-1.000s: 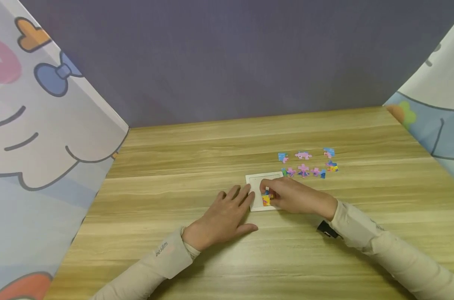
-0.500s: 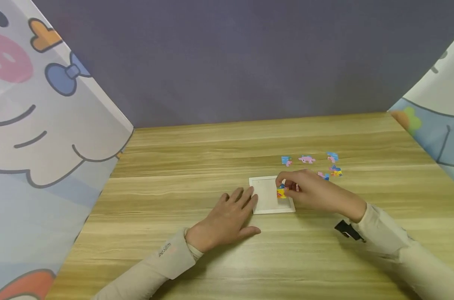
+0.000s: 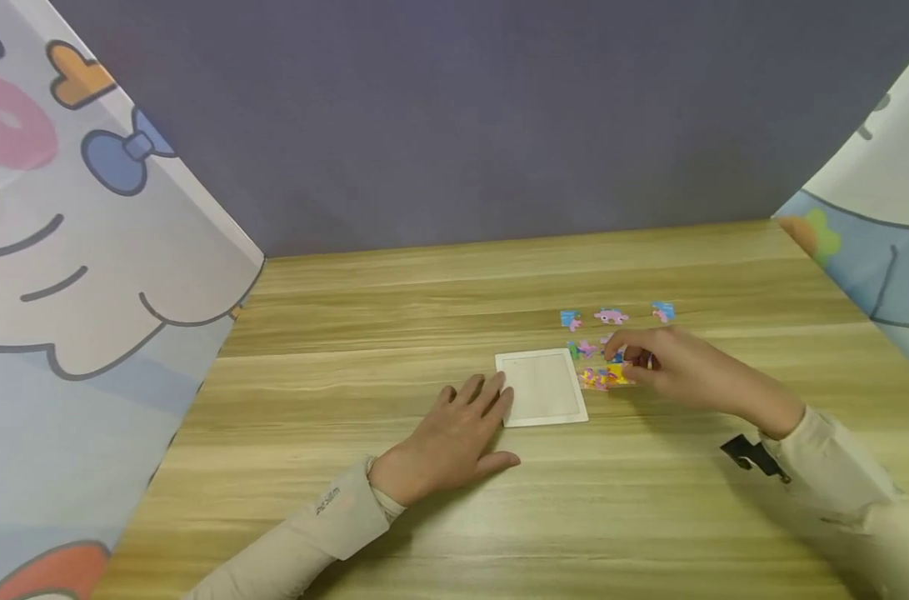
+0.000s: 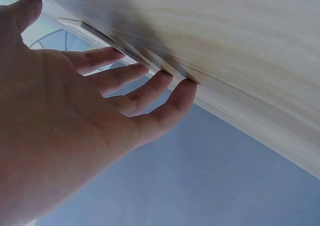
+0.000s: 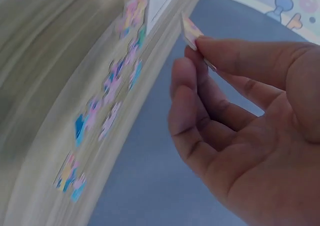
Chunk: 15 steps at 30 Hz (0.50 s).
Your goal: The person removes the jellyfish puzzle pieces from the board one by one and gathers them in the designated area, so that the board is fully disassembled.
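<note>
Between thumb and forefinger my right hand pinches a yellow jigsaw puzzle piece, just right of a white puzzle tray. The right wrist view shows that jigsaw piece raised off the wooden table. Beneath it lies a pink and yellow puzzle piece, close to the tray's right edge. My left hand rests with spread fingers, its fingertips at the tray's left edge. From the left wrist, the fingers of that hand touch the tray's side. The tray's floor shows bare.
Behind the right hand lie more jigsaw pieces: a blue one, a pink one and another blue one. Some are partly hidden by the hand. A grey panel borders the table's far edge, with printed panels at both sides.
My right hand has lifted the yellow puzzle piece out of the tray and carried it right, over the table. A pink and yellow piece now shows beside the tray. The left hand stays put.
</note>
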### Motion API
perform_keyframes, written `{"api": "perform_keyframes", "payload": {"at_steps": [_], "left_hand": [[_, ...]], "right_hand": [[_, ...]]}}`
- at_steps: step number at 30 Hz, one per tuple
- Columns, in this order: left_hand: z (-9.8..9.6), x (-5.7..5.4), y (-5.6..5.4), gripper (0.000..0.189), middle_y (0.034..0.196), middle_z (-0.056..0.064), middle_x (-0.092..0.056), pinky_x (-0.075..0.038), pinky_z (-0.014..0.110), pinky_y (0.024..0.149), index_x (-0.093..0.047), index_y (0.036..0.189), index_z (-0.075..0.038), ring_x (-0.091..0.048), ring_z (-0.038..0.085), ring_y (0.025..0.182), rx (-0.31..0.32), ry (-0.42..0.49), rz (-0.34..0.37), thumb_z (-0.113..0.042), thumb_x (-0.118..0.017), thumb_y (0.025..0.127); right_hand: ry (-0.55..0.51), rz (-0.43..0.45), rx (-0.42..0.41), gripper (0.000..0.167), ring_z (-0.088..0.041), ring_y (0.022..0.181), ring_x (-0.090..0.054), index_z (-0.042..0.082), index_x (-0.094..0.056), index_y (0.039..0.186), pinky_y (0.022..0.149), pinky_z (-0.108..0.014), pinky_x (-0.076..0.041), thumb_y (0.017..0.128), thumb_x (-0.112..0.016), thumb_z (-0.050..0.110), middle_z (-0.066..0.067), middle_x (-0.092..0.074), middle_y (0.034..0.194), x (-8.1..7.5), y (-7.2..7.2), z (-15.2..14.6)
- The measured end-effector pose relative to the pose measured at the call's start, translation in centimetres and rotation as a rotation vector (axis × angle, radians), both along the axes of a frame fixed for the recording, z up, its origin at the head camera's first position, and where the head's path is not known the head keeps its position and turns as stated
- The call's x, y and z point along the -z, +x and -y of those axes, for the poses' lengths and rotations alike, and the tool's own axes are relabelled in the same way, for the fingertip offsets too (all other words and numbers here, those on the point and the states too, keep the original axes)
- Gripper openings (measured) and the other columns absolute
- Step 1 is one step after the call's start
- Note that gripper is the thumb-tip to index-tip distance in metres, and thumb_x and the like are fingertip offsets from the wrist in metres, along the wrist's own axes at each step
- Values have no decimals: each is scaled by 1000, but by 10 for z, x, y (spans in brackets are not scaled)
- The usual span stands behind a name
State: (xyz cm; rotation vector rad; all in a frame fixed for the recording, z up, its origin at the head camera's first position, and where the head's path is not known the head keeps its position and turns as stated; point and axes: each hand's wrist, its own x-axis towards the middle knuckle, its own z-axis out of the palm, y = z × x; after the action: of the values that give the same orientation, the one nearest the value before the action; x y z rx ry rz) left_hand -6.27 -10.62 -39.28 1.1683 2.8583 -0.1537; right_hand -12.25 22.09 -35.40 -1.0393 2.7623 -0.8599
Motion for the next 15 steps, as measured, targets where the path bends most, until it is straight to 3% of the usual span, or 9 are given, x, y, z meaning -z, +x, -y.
{"api": "perform_keyframes", "payload": {"at_steps": [10,15], "left_hand": [[2,2,0,81,161,14,-27,-46,52,99,-34,155,-9,-34,35,143,0,-1,-27,-67,-38,98],[1,1,0,81,162,14,-27,-46,53,99,-34,155,-9,-33,35,143,-1,-3,-17,-67,-37,98]], "right_hand": [[103,111,-42,19,-2,66,-51,11,-69,102,58,-23,-46,88,-71,-1,11,-60,73,12,-17,-19],[140,139,-21,19,-2,61,-50,7,-69,103,56,-23,-44,87,-71,-2,10,-60,70,21,-20,-21]]}}
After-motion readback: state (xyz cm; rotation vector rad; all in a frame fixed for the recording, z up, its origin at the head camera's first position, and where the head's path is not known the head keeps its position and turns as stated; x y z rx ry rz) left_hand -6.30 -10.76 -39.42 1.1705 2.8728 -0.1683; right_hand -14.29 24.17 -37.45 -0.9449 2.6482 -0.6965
